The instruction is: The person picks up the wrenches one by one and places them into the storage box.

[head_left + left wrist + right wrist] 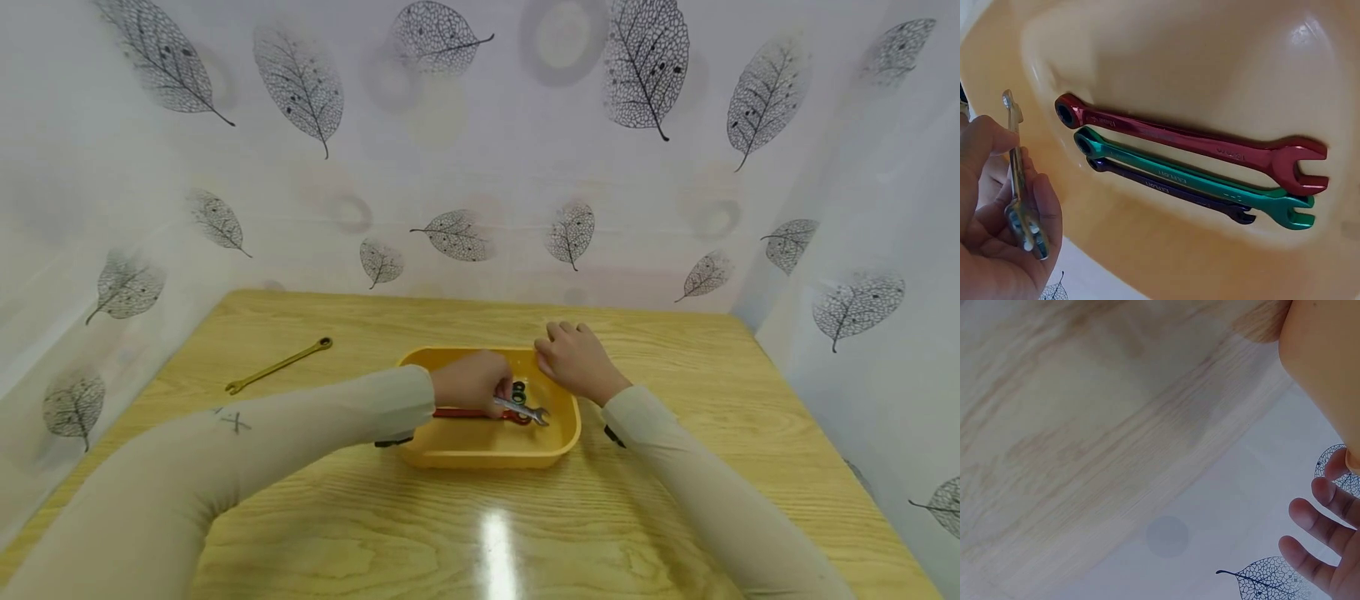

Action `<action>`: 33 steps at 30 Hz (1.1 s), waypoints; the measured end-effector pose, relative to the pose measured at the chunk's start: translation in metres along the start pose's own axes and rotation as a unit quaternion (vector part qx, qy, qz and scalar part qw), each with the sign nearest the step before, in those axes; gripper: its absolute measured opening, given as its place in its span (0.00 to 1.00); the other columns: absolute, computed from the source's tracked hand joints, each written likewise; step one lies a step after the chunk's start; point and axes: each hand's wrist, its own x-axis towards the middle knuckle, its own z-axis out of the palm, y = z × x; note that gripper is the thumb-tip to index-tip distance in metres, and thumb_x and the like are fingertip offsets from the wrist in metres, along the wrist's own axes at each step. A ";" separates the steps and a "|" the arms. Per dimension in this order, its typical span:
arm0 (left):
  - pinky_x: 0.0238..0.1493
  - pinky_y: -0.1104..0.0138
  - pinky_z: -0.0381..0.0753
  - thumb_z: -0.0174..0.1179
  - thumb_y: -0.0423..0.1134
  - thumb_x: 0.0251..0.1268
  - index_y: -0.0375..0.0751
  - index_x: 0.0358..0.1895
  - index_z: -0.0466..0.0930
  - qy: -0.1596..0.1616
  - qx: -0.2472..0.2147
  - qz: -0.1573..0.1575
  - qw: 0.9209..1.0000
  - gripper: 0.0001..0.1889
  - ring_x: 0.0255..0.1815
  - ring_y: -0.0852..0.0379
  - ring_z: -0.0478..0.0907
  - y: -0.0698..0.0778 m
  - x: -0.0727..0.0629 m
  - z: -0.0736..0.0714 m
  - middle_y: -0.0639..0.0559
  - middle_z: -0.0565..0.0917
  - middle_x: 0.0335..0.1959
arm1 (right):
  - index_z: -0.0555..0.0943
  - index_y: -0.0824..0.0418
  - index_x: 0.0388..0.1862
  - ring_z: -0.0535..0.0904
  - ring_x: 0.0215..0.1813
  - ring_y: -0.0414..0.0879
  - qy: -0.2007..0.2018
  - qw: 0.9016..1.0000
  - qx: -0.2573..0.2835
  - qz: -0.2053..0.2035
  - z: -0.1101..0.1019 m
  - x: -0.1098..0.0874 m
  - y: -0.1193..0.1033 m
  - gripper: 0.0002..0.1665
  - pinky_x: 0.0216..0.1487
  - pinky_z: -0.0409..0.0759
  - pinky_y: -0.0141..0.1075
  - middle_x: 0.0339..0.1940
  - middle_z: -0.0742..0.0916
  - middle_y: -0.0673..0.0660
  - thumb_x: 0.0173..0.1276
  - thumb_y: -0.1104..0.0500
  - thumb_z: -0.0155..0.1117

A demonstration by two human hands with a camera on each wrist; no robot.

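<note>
My left hand [472,379] holds a silver combination wrench [1017,181] between thumb and fingers over the yellow tray [487,459]. Below it in the tray lie three more wrenches side by side: a red wrench [1191,142], a green wrench [1191,175] and a smaller dark purple wrench [1169,190]. In the head view, the left hand covers part of them. At the tray's back right corner, my right hand [577,360] grips the rim, one fingertip against its outer side in the right wrist view and the other fingers spread off the wall.
A gold wrench [279,365] lies on the wooden table [337,533], left of the tray. Pale curtains [480,167] with a leaf print stand along the back and both sides of the table.
</note>
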 end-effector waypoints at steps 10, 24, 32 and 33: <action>0.25 0.75 0.72 0.66 0.29 0.45 0.41 0.24 0.81 -0.023 0.014 0.006 1.000 0.05 0.21 0.65 0.71 0.002 0.008 0.004 0.55 0.81 0.21 | 0.77 0.56 0.28 0.64 0.25 0.46 -0.001 1.000 -0.005 -0.005 -0.001 0.001 0.000 0.09 0.28 0.62 0.38 0.25 0.72 0.54 0.67 0.54 0.57; 0.26 0.74 0.72 0.68 0.30 0.47 0.43 0.23 0.80 -0.039 0.038 -0.024 0.998 0.06 0.22 0.65 0.72 0.006 0.012 0.009 0.55 0.81 0.23 | 0.77 0.56 0.28 0.65 0.25 0.46 -0.003 1.000 -0.003 -0.004 -0.002 0.000 -0.001 0.09 0.29 0.64 0.38 0.25 0.72 0.54 0.67 0.54 0.57; 0.27 0.73 0.71 0.70 0.32 0.46 0.43 0.25 0.79 -0.054 0.058 -0.038 0.996 0.08 0.23 0.64 0.72 0.003 0.017 0.014 0.57 0.80 0.23 | 0.77 0.56 0.29 0.67 0.26 0.47 -0.005 1.000 -0.001 -0.003 -0.002 0.001 -0.001 0.09 0.28 0.66 0.39 0.26 0.73 0.54 0.67 0.54 0.57; 0.27 0.73 0.71 0.71 0.32 0.46 0.43 0.25 0.78 -0.059 0.064 -0.041 0.995 0.08 0.24 0.64 0.71 0.003 0.017 0.014 0.57 0.79 0.23 | 0.77 0.56 0.29 0.66 0.26 0.47 -0.005 1.000 -0.002 -0.003 -0.002 0.000 -0.001 0.09 0.28 0.66 0.39 0.26 0.73 0.54 0.67 0.54 0.57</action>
